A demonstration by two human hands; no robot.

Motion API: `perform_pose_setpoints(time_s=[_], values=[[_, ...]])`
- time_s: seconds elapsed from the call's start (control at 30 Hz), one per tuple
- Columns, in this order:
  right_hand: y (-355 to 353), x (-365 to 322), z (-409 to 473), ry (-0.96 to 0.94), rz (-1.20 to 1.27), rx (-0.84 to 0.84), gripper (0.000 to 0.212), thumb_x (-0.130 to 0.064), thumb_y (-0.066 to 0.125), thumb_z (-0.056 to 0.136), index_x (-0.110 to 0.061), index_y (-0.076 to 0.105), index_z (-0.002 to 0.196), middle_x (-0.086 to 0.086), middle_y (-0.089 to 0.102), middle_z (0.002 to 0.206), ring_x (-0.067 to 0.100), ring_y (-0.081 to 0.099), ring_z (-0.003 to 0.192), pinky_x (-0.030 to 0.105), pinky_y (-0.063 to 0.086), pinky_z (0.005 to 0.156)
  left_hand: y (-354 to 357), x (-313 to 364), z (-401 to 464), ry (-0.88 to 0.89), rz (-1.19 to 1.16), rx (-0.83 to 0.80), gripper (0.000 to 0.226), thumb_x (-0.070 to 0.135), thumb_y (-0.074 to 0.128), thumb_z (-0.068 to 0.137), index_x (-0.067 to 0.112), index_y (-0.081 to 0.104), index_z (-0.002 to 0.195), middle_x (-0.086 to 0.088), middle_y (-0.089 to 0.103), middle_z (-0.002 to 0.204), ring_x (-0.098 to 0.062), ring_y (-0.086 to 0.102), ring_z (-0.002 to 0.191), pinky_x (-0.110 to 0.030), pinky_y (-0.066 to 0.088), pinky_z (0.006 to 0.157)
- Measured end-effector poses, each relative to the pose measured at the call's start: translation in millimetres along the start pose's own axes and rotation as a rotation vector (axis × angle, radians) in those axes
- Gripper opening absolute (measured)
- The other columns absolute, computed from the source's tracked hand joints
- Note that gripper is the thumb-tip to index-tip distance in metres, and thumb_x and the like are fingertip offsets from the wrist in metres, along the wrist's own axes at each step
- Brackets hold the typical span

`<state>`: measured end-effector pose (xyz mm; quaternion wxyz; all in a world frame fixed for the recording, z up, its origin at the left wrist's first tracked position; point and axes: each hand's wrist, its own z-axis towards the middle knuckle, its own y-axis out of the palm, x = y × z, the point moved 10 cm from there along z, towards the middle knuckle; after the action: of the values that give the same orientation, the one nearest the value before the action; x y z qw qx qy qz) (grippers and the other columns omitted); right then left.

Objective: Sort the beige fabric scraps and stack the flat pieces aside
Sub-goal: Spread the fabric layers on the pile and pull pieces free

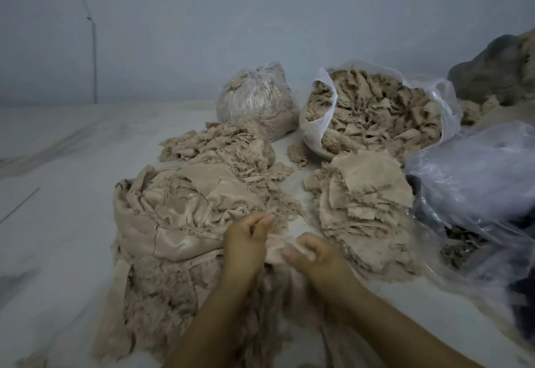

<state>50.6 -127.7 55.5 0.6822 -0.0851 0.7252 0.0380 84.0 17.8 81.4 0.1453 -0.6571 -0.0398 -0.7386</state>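
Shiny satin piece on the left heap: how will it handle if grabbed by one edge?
The satin piece lies in soft folds, so it likely drapes limp, not stiff. Its sheen suggests it is slippery in a pinch. It looks thin, so probably light, though frayed scraps around it may drag along.

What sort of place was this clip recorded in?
Probably an informal textile-waste sorting spot, on a pale covered surface against a bare wall: an open bag of beige scraps, a tied bag, and loose heaps.
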Motion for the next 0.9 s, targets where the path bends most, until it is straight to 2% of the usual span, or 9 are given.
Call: perform_pose_setpoints(time_s=[0.07,0.17,0.27,0.37,0.47,0.63,0.7,0.8,0.9], values=[[-14,-2,3,-0.014,0.194,0.111,0.025,-0.015,0.066,0.088,0.004,0.052,0.082,0.024,0.054,0.074,0.025,0.050,0.072,0.037,0.044,0.068,-23,-6,5,-0.005,-0.006,0.108,0.016,0.015,0.056,0.093,0.016,0.071,0.085,0.010,0.059,0.052,0.002,0.050,0.043,-0.015,0.042,0.046],[-19,-11,4,-0.023,0.241,0.048,0.049,-0.032,0.075,0.076,0.007,0.054,0.098,0.025,0.061,0.087,0.029,0.058,0.079,0.043,0.048,0.073,-38,-17,10,-0.058,-0.024,0.118,0.023,0.018,0.054,0.095,0.011,0.067,0.076,0.010,0.049,0.048,-0.003,0.042,0.043,-0.018,0.035,0.044],[-14,-10,6,0.016,0.176,-0.026,0.041,-0.037,0.082,0.061,-0.011,0.065,0.088,0.016,0.072,0.085,0.026,0.068,0.072,0.034,0.056,0.063,-3,-11,-1,-0.088,-0.099,-0.164,0.027,0.031,0.055,0.093,0.011,0.067,0.079,0.005,0.063,0.058,-0.009,0.059,0.055,-0.016,0.046,0.051],[-15,-14,11,-0.034,0.142,0.018,0.020,-0.034,0.081,0.065,-0.024,0.064,0.069,0.001,0.071,0.069,0.011,0.066,0.059,0.022,0.050,0.050,42,-9,-24,-0.137,-0.144,-0.504,0.027,0.035,0.054,0.093,0.013,0.068,0.087,0.003,0.070,0.076,-0.009,0.066,0.072,-0.019,0.052,0.064],[-34,-17,13,-0.091,0.116,0.185,0.028,-0.023,0.076,0.079,-0.020,0.055,0.061,-0.010,0.055,0.052,0.002,0.052,0.047,0.017,0.041,0.043,27,-14,-16,-0.183,-0.215,-0.335,0.024,0.023,0.055,0.094,0.004,0.061,0.081,-0.012,0.061,0.076,-0.021,0.056,0.072,-0.031,0.047,0.067],[-68,-17,12,-0.141,0.097,0.362,0.035,-0.028,0.072,0.082,-0.008,0.048,0.065,0.002,0.040,0.058,0.007,0.039,0.048,0.018,0.031,0.043,7,-29,-14,-0.213,0.010,-0.327,0.037,0.022,0.054,0.095,0.017,0.050,0.059,0.009,0.043,0.050,-0.005,0.040,0.048,-0.013,0.034,0.046],[-63,-20,12,-0.133,0.077,0.337,0.037,-0.033,0.066,0.087,-0.004,0.054,0.066,0.004,0.043,0.059,0.008,0.042,0.051,0.019,0.032,0.045,15,-21,-21,-0.112,0.192,-0.427,0.030,0.032,0.058,0.091,0.020,0.063,0.064,0.010,0.052,0.059,-0.005,0.047,0.054,-0.013,0.038,0.053],[-37,-25,13,-0.148,-0.036,0.207,0.032,-0.029,0.064,0.090,-0.026,0.061,0.058,-0.011,0.055,0.051,-0.003,0.050,0.048,0.013,0.038,0.046,37,-3,-30,-0.056,0.060,-0.506,0.041,0.048,0.056,0.084,0.020,0.067,0.111,0.005,0.069,0.104,-0.005,0.064,0.095,-0.020,0.050,0.084],[-12,-16,13,-0.077,-0.062,0.052,0.024,-0.014,0.081,0.073,-0.024,0.061,0.083,-0.004,0.069,0.075,0.004,0.062,0.065,0.018,0.049,0.055,48,6,-29,-0.135,-0.177,-0.501,0.022,0.032,0.059,0.090,0.013,0.069,0.092,-0.003,0.070,0.082,-0.012,0.067,0.075,-0.023,0.052,0.064]])
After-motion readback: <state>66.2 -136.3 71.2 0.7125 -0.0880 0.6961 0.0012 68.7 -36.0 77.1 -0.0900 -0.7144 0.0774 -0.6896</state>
